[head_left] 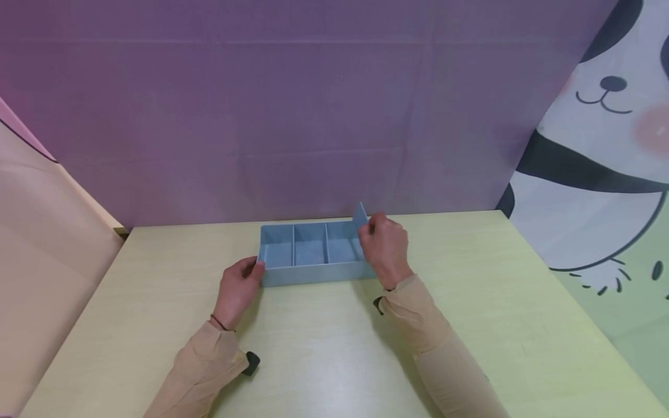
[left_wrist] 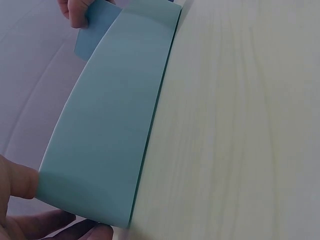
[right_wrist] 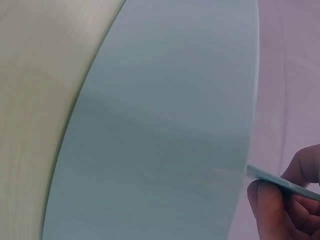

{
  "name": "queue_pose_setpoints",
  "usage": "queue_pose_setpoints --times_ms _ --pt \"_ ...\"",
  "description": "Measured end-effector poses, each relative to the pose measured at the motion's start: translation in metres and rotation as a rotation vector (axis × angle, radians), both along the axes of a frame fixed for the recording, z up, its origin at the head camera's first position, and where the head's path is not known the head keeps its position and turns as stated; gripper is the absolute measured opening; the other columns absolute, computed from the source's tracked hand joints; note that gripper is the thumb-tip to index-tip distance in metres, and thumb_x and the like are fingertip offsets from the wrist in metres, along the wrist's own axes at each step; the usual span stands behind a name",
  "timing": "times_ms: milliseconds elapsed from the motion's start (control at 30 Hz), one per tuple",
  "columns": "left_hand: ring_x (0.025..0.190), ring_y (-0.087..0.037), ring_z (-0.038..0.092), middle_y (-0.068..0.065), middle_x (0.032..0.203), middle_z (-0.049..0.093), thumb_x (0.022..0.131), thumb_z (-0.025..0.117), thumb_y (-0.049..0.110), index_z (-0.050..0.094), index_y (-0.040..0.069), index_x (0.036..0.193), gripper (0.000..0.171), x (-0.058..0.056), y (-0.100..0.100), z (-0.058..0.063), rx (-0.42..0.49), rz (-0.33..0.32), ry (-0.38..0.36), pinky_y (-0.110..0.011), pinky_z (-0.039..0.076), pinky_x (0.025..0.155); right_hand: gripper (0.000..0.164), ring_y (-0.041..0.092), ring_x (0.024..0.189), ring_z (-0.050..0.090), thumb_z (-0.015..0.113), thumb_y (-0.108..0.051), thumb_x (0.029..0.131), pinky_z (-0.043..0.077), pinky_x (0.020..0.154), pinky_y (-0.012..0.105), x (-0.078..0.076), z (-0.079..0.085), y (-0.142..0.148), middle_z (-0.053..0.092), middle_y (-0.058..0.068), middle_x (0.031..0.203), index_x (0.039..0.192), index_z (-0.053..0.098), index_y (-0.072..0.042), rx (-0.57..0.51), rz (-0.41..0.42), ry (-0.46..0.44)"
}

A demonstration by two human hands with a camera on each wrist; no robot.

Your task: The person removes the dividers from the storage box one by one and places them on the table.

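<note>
A long light-blue organizer box (head_left: 313, 276) stands on the table, its top uncovered, with dividers (head_left: 294, 245) parting the inside. My left hand (head_left: 238, 290) holds the box's left end, the thumb on its upper edge and the fingers at its end wall, as the left wrist view shows. At the right end, my right hand (head_left: 385, 247) pinches a thin blue divider panel (head_left: 360, 215) between thumb and fingers. The panel stands upright, rising above the rim; its lower part is hidden behind the hand. In the right wrist view the panel (right_wrist: 280, 182) appears edge-on beside the box wall.
The pale wooden table (head_left: 313, 348) extends around the box. A purple cloth backdrop (head_left: 313, 116) rises just behind the table's far edge. A panda-printed panel (head_left: 601, 139) is on the right, and a light curtain (head_left: 52, 232) on the left.
</note>
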State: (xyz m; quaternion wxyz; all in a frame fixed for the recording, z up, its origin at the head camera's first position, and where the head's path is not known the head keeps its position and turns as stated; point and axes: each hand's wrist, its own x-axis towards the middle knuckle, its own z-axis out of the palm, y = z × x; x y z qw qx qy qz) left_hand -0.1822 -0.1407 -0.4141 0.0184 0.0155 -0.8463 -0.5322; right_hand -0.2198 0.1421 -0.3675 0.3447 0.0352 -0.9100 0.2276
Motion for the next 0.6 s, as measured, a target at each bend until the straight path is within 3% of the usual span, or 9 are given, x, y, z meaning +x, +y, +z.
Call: queue_pose_setpoints --times_ms 333,600 --pt "0.108 -0.028 0.045 -0.023 0.121 0.052 0.093 0.046 0.025 0.048 -0.004 0.121 0.041 0.0007 -0.0007 0.0 -0.003 -0.007 -0.007 -0.047 0.042 0.091 0.009 0.025 0.048 0.05 0.052 -0.011 0.072 0.045 0.044 0.046 -0.0006 0.0006 0.0012 0.057 0.011 0.055 0.064 0.054 -0.007 -0.04 0.036 0.1" --pt "0.107 -0.027 0.046 -0.023 0.12 0.052 0.093 0.046 0.025 0.048 -0.004 0.121 0.041 0.0006 -0.001 0.0 0.007 -0.009 -0.003 -0.046 0.042 0.09 0.008 0.023 0.051 0.05 0.052 -0.011 0.074 0.046 0.048 0.044 -0.0009 -0.0001 0.0007 0.058 0.009 0.057 0.069 0.057 -0.006 -0.068 0.074 0.105"
